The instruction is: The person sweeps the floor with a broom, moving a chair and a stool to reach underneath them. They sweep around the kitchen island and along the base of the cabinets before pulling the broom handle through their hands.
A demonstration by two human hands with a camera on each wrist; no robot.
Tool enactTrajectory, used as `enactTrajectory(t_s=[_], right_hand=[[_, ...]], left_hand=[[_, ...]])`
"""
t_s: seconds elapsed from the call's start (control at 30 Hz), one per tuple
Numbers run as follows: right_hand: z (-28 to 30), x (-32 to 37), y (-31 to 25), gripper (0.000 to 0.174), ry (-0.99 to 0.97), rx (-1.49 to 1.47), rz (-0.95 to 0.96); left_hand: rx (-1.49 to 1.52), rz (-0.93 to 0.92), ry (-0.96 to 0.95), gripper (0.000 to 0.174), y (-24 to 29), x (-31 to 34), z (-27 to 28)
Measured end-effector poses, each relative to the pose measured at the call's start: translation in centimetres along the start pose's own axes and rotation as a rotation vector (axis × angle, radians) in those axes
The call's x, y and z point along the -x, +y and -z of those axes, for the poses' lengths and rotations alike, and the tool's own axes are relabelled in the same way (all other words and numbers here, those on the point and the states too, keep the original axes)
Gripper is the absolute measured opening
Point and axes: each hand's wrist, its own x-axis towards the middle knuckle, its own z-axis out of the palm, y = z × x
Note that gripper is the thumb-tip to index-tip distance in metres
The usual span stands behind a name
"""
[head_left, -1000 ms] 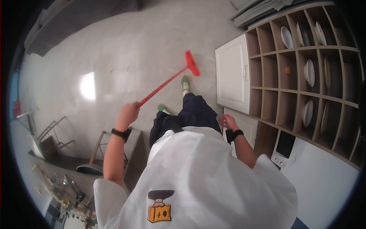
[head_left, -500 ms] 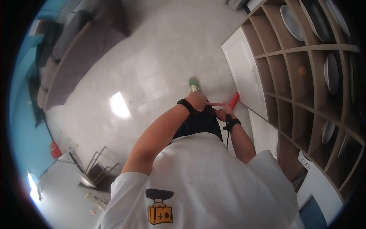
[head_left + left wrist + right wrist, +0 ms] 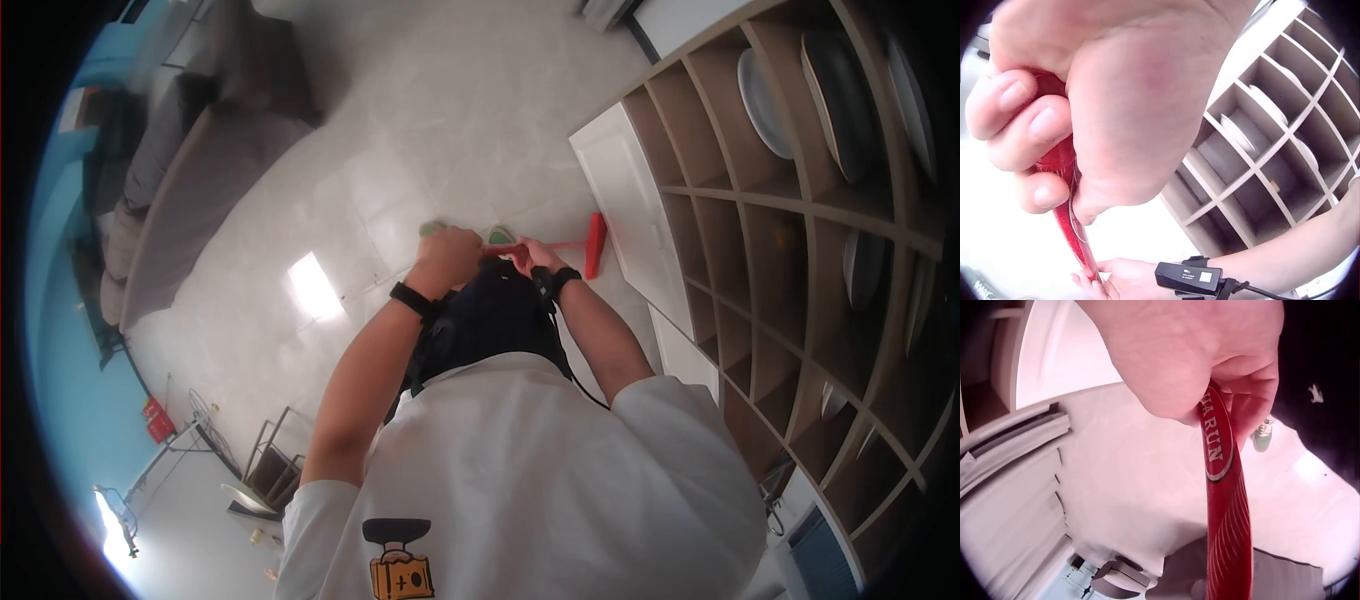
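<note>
A red broom lies crosswise in front of my body in the head view, its broom head (image 3: 596,246) to the right, close to the white cabinet door. My left hand (image 3: 450,258) grips the handle near its end. In the left wrist view, the left hand's fingers (image 3: 1047,125) curl round the red handle (image 3: 1071,234). Farther along the handle, my right hand (image 3: 532,256) holds it between thumb and fingers. Pale lettering and stripes mark the red handle (image 3: 1229,512) in the right wrist view, where the right hand's fingers (image 3: 1250,400) wrap behind it.
A wooden cubby shelf (image 3: 740,195) holding plates stands on the right, beside a white cabinet door (image 3: 635,200). Grey floor (image 3: 400,130) stretches ahead, with a grey sofa (image 3: 215,190) at the left. Green shoes (image 3: 500,235) show just beyond the hands.
The broom has swung from ahead of the shoes to the right, beside the cabinet. My right hand, empty at first, now holds the handle. Both hands have since shifted left.
</note>
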Motion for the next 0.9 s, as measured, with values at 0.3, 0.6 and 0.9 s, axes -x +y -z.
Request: enactTrajectory(t_s=[0.3, 0.6, 0.9], right_hand=[[-12.6, -8.9, -2.0, 0.034, 0.055, 0.298, -0.002], [-22.4, -28.3, 8.0, 0.026, -0.444, 1.736, 0.309], [-38.4, -14.2, 4.6, 0.024, -0.096, 0.767, -0.139]], left_hand=[[0.219, 0.221, 0.196, 0.020, -10.1, 1.9, 3.0], [0.272, 0.456, 0.215, 0.019, -23.2, 10.4, 4.6], [0.389, 0.334, 0.346, 0.022, -30.8, 13.2, 11.0]])
